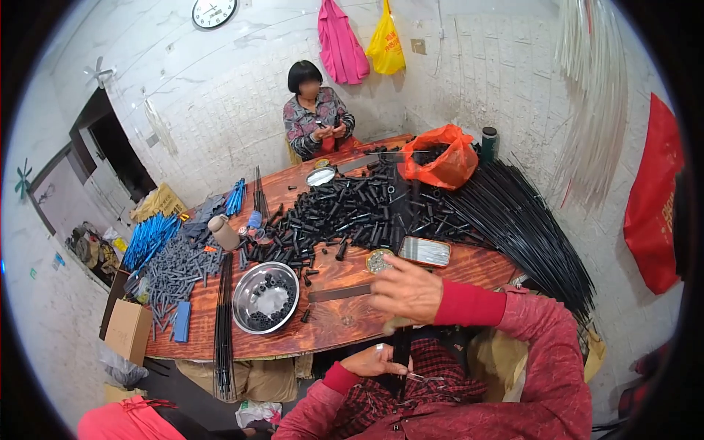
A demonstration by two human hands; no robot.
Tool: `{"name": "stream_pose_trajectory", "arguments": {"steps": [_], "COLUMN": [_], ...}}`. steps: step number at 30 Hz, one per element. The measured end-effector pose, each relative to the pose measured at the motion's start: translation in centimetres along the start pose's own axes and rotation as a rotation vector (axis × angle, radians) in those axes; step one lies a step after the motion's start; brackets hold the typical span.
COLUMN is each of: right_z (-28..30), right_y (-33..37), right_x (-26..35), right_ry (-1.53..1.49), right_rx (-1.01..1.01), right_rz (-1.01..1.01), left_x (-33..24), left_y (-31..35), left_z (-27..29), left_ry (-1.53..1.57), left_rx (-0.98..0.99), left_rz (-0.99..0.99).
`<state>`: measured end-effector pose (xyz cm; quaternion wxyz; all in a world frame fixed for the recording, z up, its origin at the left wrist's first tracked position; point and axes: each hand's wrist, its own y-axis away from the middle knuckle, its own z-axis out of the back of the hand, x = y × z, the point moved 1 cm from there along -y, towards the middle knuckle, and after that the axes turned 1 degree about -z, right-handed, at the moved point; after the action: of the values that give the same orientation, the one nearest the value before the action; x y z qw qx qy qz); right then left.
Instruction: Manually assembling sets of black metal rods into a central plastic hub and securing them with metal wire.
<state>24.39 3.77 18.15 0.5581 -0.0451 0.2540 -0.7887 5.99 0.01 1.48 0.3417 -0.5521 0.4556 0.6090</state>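
Centrally, at the lower edge of the head view, the left hand (pixel 375 361) is closed around the top of a black rod bundle (pixel 401 359), which stands upright just below the rim of the wooden table (pixel 330 326). At about one o'clock from it, the right hand (pixel 408 292) hovers above the bundle with fingers loosely curled; whether it pinches anything cannot be told, as the fingertips are blurred. Both forearms wear red sleeves.

At nine o'clock from the right hand sits a steel bowl (pixel 265 297) containing a few short black tubes. Between bowl and hand lies a flat dark metal strip (pixel 339 293). At twelve o'clock from the right hand rest a rectangular metal tin (pixel 424 251) and, just beside it on the left, a small round tin (pixel 378 260). Beyond them spreads a large heap of short black tubes (pixel 359 209), and at two o'clock a sheaf of long black rods (pixel 528 220) fans over the table's right edge. An orange plastic bag (pixel 438 160) stands at the far side of the heap.

At the table's left end lie grey tubes (pixel 172 275), blue pieces (pixel 150 238), a cardboard box (pixel 128 330) and a bundle of thin black rods (pixel 224 323) overhanging the near edge. Across the table, at twelve o'clock, a seated person (pixel 315 117) holds both hands together at chest height.
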Motion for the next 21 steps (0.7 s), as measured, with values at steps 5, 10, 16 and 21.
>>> {"name": "stream_pose_trajectory", "arguments": {"steps": [5, 10, 16, 21], "right_z": [-3.5, -5.5, -8.2, -9.9], "right_y": [2.6, 4.4, 7.5, 9.0], "right_x": [2.3, 5.0, 6.0, 7.3], "right_ry": [-0.122, -0.521, -1.180, -1.317], "right_rx": [0.536, 0.953, 1.397, 1.423], "right_rz": [-0.032, -0.110, -0.450, -0.575], "left_x": [-0.7, 1.2, 2.8, 5.0], "left_y": [0.3, 0.3, -1.3, -2.3], "left_z": [0.6, -0.3, -1.3, -2.0], "left_ry": [-0.354, -0.120, -0.148, -0.095], "left_rx": [0.180, 0.493, 0.591, 0.640], "left_rz": [0.222, 0.210, 0.268, 0.249]}}
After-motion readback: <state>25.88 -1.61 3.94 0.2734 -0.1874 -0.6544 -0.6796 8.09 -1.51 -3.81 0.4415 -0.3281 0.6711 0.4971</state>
